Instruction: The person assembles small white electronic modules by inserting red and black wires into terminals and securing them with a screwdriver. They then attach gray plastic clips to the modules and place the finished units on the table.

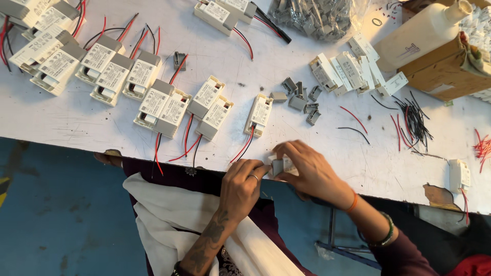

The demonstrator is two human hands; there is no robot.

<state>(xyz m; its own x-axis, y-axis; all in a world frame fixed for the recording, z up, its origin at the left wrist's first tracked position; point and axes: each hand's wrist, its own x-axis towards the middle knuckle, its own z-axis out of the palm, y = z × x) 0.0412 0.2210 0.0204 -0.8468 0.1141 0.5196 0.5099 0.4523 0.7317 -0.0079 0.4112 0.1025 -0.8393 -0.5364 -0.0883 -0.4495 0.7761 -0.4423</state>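
Two hands meet at the near edge of the white worktop [76,122]: the fingers [262,171] of the left hand [240,186] and those of the right hand [312,171] are closed together on one small white driver module [280,165] with a grey end cap. Just beyond lies a finished module [260,114] trailing red and black leads. Farther out sit loose grey caps [302,97], rows of wired modules [163,105], a bundle of cut wires [414,122] and a white plastic bottle [422,33].
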